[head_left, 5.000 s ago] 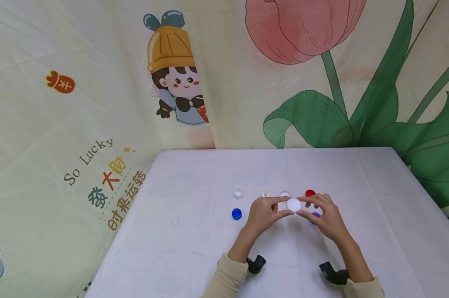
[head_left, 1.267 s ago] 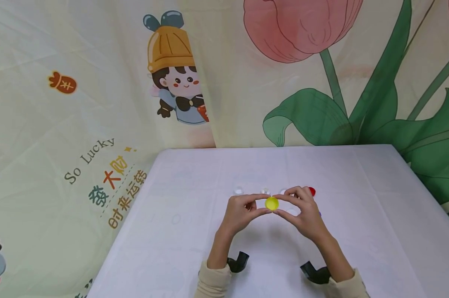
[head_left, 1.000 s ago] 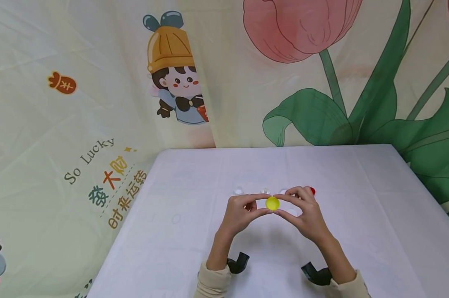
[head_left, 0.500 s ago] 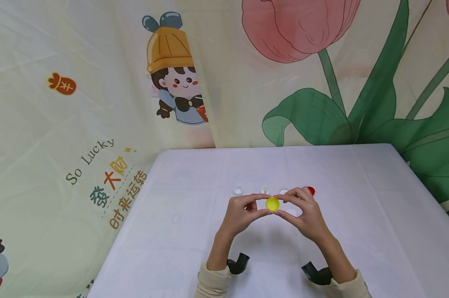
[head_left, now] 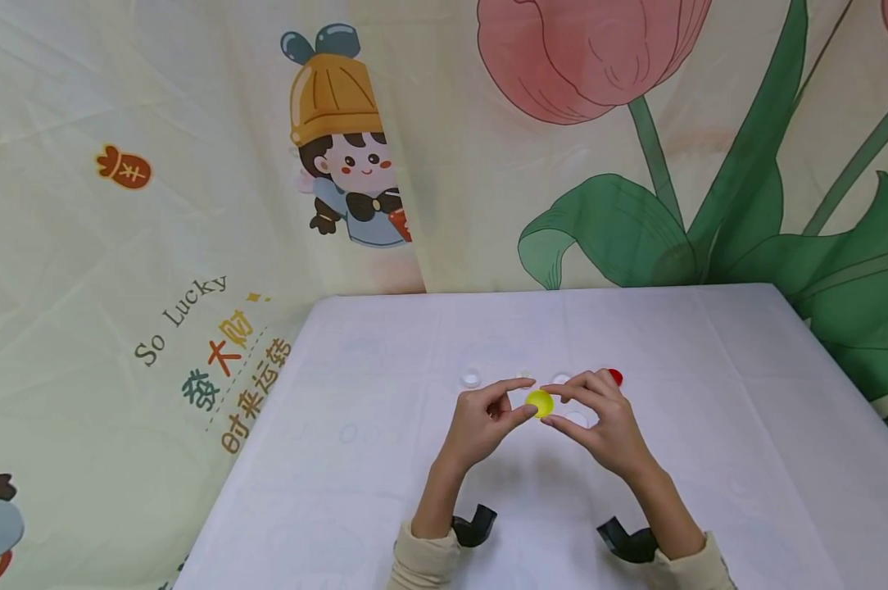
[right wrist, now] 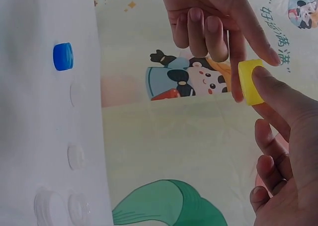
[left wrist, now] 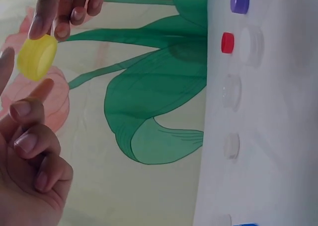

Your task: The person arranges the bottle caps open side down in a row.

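A yellow bottle cap (head_left: 539, 403) is held up above the table, its round face toward the head camera. My right hand (head_left: 597, 414) pinches it between thumb and index finger; the right wrist view shows that thumb flat on the yellow cap (right wrist: 248, 82). My left hand (head_left: 484, 418) is right beside the cap, thumb and index finger spread around its left side. In the left wrist view, a gap shows between the left fingertips (left wrist: 43, 89) and the yellow cap (left wrist: 37, 58).
On the white-covered table (head_left: 385, 492) lie a red cap (left wrist: 227, 42), a purple cap (left wrist: 239, 1), a blue cap (right wrist: 63, 56) and several clear or white caps, including one at the left (head_left: 470, 378). My hands hide the blue and purple caps in the head view. A printed curtain hangs behind.
Five seconds ago both hands held a white cap farther right; then both held the yellow one. Since half a second ago, the left fingers have come off the yellow cap, which stays in place.
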`<move>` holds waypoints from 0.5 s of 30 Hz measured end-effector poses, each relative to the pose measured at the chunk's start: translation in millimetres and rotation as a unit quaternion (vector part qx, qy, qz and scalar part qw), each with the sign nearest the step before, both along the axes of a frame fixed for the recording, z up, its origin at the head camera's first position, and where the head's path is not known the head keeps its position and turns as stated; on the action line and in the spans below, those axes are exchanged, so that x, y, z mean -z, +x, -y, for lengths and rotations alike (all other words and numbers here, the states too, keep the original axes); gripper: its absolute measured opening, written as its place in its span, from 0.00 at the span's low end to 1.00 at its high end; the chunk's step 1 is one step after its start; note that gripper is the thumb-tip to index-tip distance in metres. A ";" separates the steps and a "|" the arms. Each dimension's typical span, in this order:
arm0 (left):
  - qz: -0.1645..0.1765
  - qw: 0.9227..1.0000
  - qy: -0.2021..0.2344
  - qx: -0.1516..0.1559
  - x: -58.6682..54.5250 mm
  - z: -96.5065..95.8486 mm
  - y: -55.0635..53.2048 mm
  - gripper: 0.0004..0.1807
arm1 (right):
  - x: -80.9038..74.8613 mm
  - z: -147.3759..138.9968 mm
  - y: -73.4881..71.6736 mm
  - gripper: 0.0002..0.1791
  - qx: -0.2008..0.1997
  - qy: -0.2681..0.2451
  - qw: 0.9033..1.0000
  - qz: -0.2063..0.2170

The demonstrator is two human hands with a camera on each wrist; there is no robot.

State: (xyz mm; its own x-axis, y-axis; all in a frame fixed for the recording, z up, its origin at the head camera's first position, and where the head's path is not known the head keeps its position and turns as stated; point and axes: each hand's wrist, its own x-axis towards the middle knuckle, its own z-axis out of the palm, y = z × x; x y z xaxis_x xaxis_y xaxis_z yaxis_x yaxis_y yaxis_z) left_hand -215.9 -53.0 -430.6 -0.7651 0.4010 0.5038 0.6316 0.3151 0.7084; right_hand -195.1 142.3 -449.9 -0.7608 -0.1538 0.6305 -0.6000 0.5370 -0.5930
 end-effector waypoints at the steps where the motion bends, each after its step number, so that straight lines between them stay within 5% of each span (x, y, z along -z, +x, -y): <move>1: 0.015 1.000 -0.002 -0.006 -4.4 -0.9 3.1 0.15 | 0.3 0.0 -0.1 0.20 0.001 0.000 1.000 -0.002; 7: 0.091 0.995 -0.005 -0.040 -17.7 -4.8 12.9 0.10 | 1.9 0.3 -0.4 0.20 0.002 0.001 1.000 -0.004; 15: 0.122 0.992 0.001 -0.043 -17.7 -6.6 14.0 0.09 | 3.2 0.1 -1.3 0.20 0.002 0.001 1.000 0.009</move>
State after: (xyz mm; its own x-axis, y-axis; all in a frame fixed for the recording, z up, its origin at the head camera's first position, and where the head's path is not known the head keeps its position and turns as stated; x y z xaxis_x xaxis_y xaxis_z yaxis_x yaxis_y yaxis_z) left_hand -201.9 -46.4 -412.9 -0.8958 0.3274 0.3007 0.4124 0.3595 0.8371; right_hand -196.4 142.2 -453.1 -0.7728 -0.1522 0.6161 -0.5869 0.5406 -0.6027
